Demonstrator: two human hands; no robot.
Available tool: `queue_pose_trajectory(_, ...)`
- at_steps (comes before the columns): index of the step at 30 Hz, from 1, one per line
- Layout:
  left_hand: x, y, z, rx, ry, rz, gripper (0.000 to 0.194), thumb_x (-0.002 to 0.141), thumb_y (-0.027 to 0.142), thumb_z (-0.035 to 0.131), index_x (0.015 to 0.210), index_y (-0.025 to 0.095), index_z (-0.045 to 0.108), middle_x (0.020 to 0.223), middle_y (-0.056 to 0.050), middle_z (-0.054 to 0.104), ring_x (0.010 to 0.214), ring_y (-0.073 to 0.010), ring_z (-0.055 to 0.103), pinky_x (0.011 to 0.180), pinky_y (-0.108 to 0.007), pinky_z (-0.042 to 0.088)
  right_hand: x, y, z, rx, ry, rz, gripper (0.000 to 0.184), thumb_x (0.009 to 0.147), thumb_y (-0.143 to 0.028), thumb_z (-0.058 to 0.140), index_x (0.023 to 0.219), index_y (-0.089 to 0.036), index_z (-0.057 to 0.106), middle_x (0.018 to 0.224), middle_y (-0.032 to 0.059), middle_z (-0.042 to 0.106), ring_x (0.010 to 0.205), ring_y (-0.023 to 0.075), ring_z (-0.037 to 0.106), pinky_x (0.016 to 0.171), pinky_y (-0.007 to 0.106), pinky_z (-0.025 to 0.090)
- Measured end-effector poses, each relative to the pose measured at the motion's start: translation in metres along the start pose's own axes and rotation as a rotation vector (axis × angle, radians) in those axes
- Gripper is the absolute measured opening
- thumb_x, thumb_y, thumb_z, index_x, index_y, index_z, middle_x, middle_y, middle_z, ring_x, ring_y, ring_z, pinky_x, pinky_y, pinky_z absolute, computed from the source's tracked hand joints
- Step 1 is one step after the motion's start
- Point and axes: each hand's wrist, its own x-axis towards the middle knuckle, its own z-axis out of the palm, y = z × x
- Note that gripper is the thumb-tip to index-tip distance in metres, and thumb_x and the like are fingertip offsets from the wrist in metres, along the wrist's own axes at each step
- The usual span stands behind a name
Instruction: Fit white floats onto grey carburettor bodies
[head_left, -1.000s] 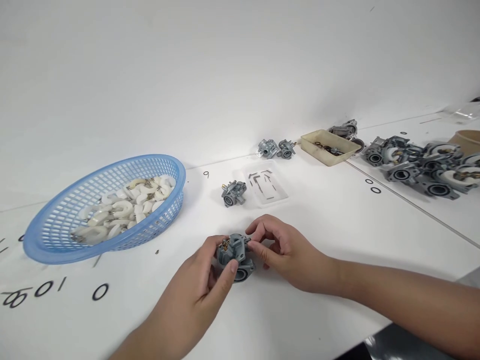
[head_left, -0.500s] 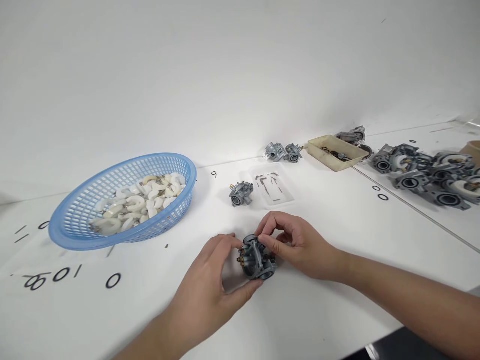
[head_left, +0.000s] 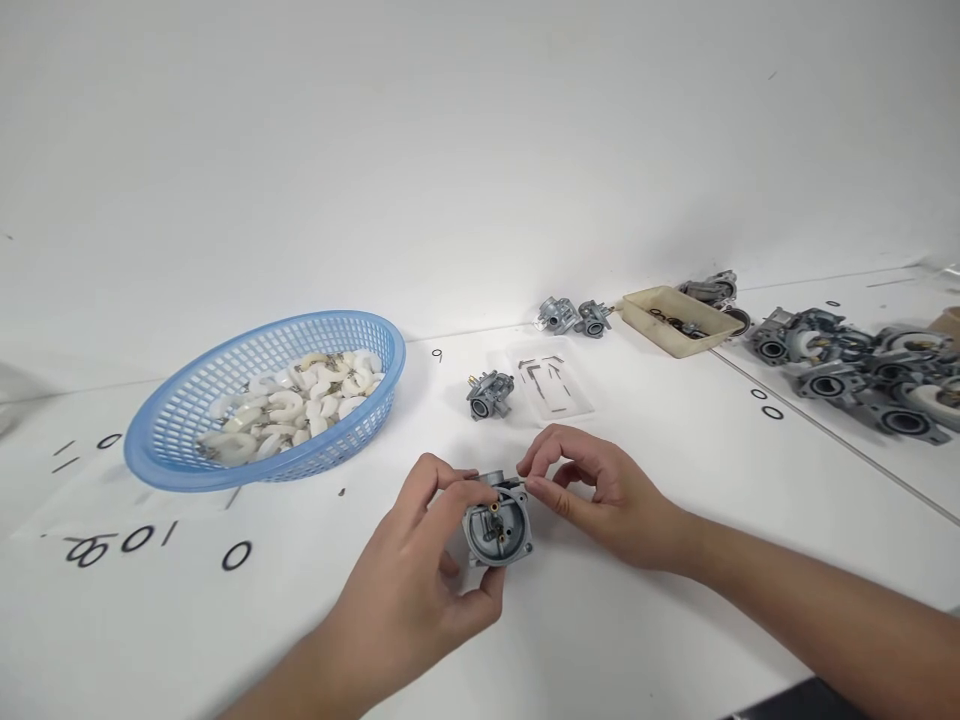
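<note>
A grey metal carburetor body [head_left: 517, 540] is tilted so that its round open bowl side faces me, with small brass jets inside. My left hand [head_left: 442, 545] is closed around its left side, fingers over the top and thumb at the lower edge. Beside its upper right corner my right hand [head_left: 592, 490] has thumb and index finger pinched together. A thin dark sliver shows at those fingertips; whether it is a loose piece or part of the carburetor I cannot tell. Just beyond, another carburetor body [head_left: 490, 395] stands next to a clear tray [head_left: 577, 402] of thin metal pins.
A blue plastic basket [head_left: 150, 465] of white curved floats stands at the left. Farther back are two carburetor bodies [head_left: 556, 315] and a cream tray [head_left: 675, 343] with small parts. Several more carburetors [head_left: 829, 385] are heaped at the right. Black rings [head_left: 237, 556] lie on the white table.
The carburetor body in my left hand has been turned, and its open bowl side now faces me. My right fingers have come away from its top to its upper right corner.
</note>
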Motion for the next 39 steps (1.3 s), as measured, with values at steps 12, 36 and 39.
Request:
queue_pose_trajectory(12, 0.004, 0.001, -0.004, 0.019, -0.027, 0.07, 0.046, 0.089, 0.02, 0.085, 0.128, 0.038, 0.069, 0.144, -0.007, 0.066, 0.123, -0.03, 0.074, 0.044, -0.017, 0.053, 0.001, -0.002, 0.004, 0.058, -0.074, -0.111, 0.004, 0.107, -0.028, 0.077, 0.105, -0.025, 0.076, 0.112, 0.0048, 0.075, 0.102, 0.0199, 0.074, 0.081, 0.031, 0.063)
queue_pose_trajectory(36, 0.007, -0.013, -0.002, -0.306, -0.052, -0.095, 0.061, 0.082, 0.019, 0.09, 0.135, 0.043, 0.074, 0.141, -0.005, 0.075, 0.04, 0.0007, 0.048, 0.034, -0.016, 0.049, 0.005, 0.006, 0.006, 0.192, -0.067, 0.138, 0.027, 0.102, -0.048, 0.085, 0.101, -0.022, 0.078, 0.1, 0.0012, 0.075, 0.072, 0.0122, 0.059, 0.061, 0.027, 0.046)
queue_pose_trajectory(39, 0.005, -0.016, -0.001, -0.283, -0.038, -0.051, 0.063, 0.082, 0.017, 0.089, 0.137, 0.043, 0.074, 0.142, -0.004, 0.075, 0.041, 0.0003, 0.05, 0.035, -0.016, 0.053, 0.004, 0.003, 0.006, 0.173, -0.054, 0.132, 0.026, 0.103, -0.048, 0.083, 0.101, -0.022, 0.078, 0.102, 0.0027, 0.076, 0.081, 0.0158, 0.066, 0.063, 0.027, 0.049)
